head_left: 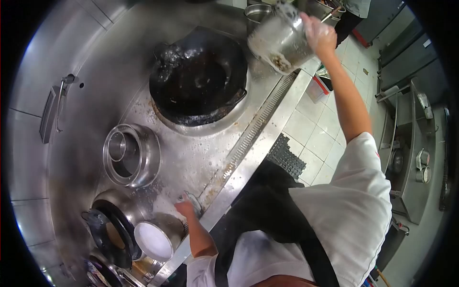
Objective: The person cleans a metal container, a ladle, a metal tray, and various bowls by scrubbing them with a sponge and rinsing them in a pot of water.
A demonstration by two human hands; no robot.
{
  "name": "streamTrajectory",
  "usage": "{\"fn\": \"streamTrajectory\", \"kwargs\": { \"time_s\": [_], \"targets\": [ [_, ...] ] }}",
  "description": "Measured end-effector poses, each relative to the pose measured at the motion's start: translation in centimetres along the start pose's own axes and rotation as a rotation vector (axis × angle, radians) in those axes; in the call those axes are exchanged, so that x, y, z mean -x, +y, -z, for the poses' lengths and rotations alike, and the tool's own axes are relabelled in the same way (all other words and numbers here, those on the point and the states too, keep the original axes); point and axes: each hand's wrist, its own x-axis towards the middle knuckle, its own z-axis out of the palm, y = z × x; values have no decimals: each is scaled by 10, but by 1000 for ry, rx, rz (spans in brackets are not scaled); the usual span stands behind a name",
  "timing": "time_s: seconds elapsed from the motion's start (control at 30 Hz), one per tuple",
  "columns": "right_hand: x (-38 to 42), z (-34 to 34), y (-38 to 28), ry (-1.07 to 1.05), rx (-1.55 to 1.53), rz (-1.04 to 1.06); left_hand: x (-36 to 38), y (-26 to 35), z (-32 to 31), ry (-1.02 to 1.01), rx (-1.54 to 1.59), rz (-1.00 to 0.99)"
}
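Observation:
My right hand (319,34) is closed on the rim of a metal pot (279,40), which hangs tilted over the right end of the steel counter, with some food bits and wetness at its lower edge. Near the counter's front edge, my left hand (185,206) holds a greyish cloth (193,203) against the steel. Just below that hand is a metal pot with white contents (154,240). A large black wok (198,76) sits on the burner between my hands, wet and dark inside.
Left of the wok stands a round steel container (131,155). Smaller black woks (112,234) lie at the lower left. A tap (62,103) juts from the back wall. A slotted drain (260,122) runs along the front edge. Another person (356,8) stands at the top right.

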Motion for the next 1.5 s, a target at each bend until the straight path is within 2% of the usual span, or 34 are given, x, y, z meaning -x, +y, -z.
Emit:
{"fn": "streamTrajectory", "kwargs": {
  "time_s": [0.07, 0.1, 0.2, 0.3, 0.4, 0.5, 0.53, 0.63, 0.67, 0.73, 0.77, 0.8, 0.83, 0.93, 1.0, 1.03, 1.1, 1.13, 1.23, 1.27, 1.37, 1.4, 1.47, 1.5],
  "targets": [
    [25, -40, 19, -56, 62, -41, 0, -1, -12, 30, -99, 44],
    [39, -57, 26, -103, 110, -67, -1, 7, -7, -29, -124, 76],
    [80, -117, 48, 43, 4, 168, 3, 29, 17, -181, -171, 181],
    [110, -150, 43, 32, -112, 341, -8, 7, -1, -246, -329, 95],
    [134, -174, 40, -108, -289, 389, -20, -6, -20, -443, -574, 84],
    [148, -167, 29, -383, -400, 336, 4, 24, -13, -404, -532, 168],
    [144, -160, 29, -749, -430, 231, 17, 50, 1, -378, -473, 214],
    [140, -218, 41, -576, -846, -343, 12, 43, -7, -415, -498, 193],
    [111, -231, 45, -579, -926, -615, 10, 32, -13, -427, -510, 183],
    [41, -250, 49, -444, -1235, -1064, -1, 15, -21, -441, -535, 154],
    [16, -275, 69, -495, -1283, -1180, -1, 20, -16, -462, -481, 136],
    [0, -308, 80, -402, -1311, -1328, 4, 27, -5, -483, -429, 120],
    [-12, -314, 81, -411, -1375, -1326, 8, 32, 5, -503, -379, 102],
    [-23, -372, 100, -489, -1290, -1527, 25, 44, 27, -530, -319, -16],
    [-27, -385, 102, -507, -1248, -1581, 31, 49, 25, -513, -218, 258],
    [-22, -386, 102, -448, -1318, -1569, 36, 49, 22, -508, -165, 394],
    [-9, -367, 102, -314, -1452, -1531, 39, 48, 19, -505, -230, 348],
    [-9, -353, 99, -361, -1483, -1520, 36, 45, 15, -496, -256, 324],
    [-12, -301, 82, -293, -1499, -1339, 31, 25, 2, -434, -254, 312],
    [-9, -301, 93, -322, -1429, -1352, 30, 20, 1, -455, -248, 339],
    [-4, -231, 72, -196, -1555, -1075, 26, 21, 1, -495, -387, 229],
    [4, -231, 83, -258, -1362, -1141, 27, 21, 0, -464, -408, 192],
    [16, -184, 69, -222, -1310, -1063, 43, 66, 41, -420, -143, 227],
    [36, -206, 107, -414, -1269, -1101, 35, 19, 5, -351, -63, 167]
  ]
}}
